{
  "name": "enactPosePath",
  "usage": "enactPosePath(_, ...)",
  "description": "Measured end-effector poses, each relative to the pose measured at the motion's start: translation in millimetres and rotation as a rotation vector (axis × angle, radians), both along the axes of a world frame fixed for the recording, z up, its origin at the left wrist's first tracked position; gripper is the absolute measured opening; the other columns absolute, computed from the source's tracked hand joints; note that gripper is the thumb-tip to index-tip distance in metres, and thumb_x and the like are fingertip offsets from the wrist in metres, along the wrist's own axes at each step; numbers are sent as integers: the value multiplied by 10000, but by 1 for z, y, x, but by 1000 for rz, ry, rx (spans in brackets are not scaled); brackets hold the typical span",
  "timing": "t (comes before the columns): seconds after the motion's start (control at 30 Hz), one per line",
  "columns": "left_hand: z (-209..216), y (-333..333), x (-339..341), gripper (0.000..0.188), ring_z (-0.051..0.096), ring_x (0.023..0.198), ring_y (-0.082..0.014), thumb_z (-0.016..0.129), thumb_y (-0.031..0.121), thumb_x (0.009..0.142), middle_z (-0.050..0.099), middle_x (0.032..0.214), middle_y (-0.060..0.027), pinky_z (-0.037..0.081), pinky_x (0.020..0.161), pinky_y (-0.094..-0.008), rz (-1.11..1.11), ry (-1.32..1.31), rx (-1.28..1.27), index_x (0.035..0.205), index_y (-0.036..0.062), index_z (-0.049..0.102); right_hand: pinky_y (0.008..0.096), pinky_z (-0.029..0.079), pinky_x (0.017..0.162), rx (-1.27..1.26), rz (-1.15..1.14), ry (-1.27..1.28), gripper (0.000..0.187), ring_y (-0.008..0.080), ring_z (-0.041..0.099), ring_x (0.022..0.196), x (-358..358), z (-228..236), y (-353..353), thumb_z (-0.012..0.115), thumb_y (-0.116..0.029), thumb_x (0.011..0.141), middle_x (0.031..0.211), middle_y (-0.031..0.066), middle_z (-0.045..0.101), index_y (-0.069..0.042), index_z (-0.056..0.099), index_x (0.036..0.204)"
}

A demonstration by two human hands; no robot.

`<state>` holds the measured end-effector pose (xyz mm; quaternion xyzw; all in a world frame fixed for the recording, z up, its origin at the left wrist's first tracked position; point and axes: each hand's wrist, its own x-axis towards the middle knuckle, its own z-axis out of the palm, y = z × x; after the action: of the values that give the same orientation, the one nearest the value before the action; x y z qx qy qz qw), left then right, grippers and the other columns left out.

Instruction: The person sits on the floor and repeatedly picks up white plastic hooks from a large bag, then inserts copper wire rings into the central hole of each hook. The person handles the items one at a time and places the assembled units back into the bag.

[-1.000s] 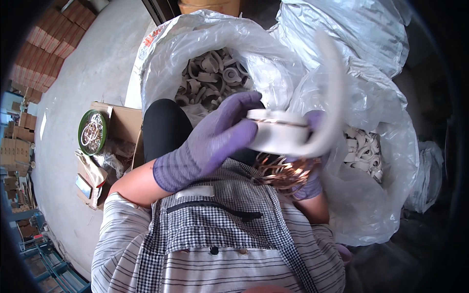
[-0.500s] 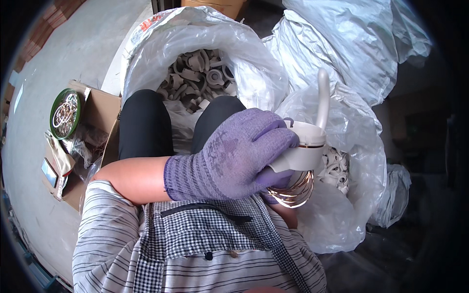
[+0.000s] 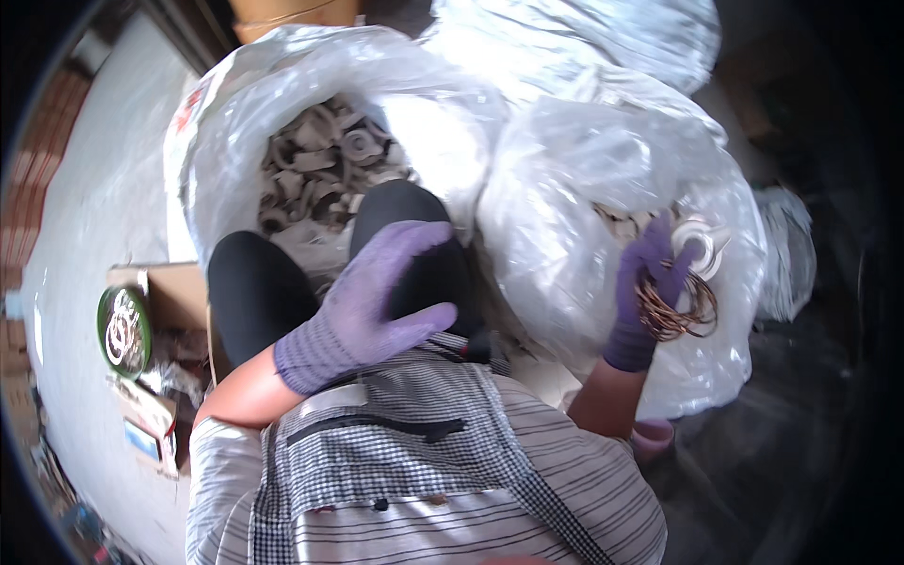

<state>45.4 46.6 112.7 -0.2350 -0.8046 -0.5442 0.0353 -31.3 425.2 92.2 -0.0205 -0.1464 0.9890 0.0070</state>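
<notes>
My left hand (image 3: 372, 292), in a purple knit glove, hovers over my lap with thumb and fingers apart and nothing in it. Out to the right, above a plastic-lined bag (image 3: 556, 235), is my right hand (image 3: 650, 278), gloved alike. A bunch of thin copper-coloured rings (image 3: 676, 315) hangs from its curled fingers. Close by its fingertips is a white plastic part (image 3: 699, 247) with a round opening, blurred; whether the fingers still touch it I cannot tell. Pale plastic pieces (image 3: 617, 224) show inside that bag, partly hidden by the hand.
Another lined bag (image 3: 217, 141) beyond my knees holds many grey-white plastic pieces (image 3: 325, 160). At left, a cardboard box (image 3: 179, 306) stands beside a green round tray (image 3: 102, 325) of metal rings. A pink container (image 3: 652, 435) sits below my right forearm. White sacks (image 3: 574, 38) lie behind.
The hands have parted: my left hand has let go of the white plastic part and drawn back left, opening. My right hand has swung out over the right bag with the rings. The view has shifted.
</notes>
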Motion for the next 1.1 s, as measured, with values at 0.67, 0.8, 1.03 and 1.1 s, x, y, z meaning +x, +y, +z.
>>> enactPosePath(0.67,-311,-215,-306,890,576,1305,-363,748,609,752,593,1402,-253,461,1107,-443,930,-631,-647,1419,52,556,265,454,504,-112,949,310,456,32,359,450,-21,-93,-201,490,-363,1096,1094,146,629,-81,457,1453)
enactPosePath(0.8,-349,-201,-312,790,590,1298,-346,696,585,843,595,1401,-238,464,1093,-417,1141,-564,-725,1401,41,569,263,449,507,-135,947,269,457,28,333,453,-30,-91,-195,483,-349,1096,1127,165,619,-75,426,1458)
enactPosePath(1.03,-259,-247,-307,706,606,1235,-294,669,514,899,625,1315,-193,473,1054,-387,926,-510,-581,1405,35,554,271,471,526,-163,966,271,495,29,331,462,-37,-94,-196,479,-357,1096,1138,180,615,-59,398,1482)
enactPosePath(1.1,-225,-245,-291,682,610,1217,-279,661,494,915,633,1291,-180,475,1043,-378,778,-453,-588,1406,34,550,273,480,537,-184,967,299,513,33,341,471,-37,-99,-200,484,-363,1094,1145,182,614,-58,389,1494)
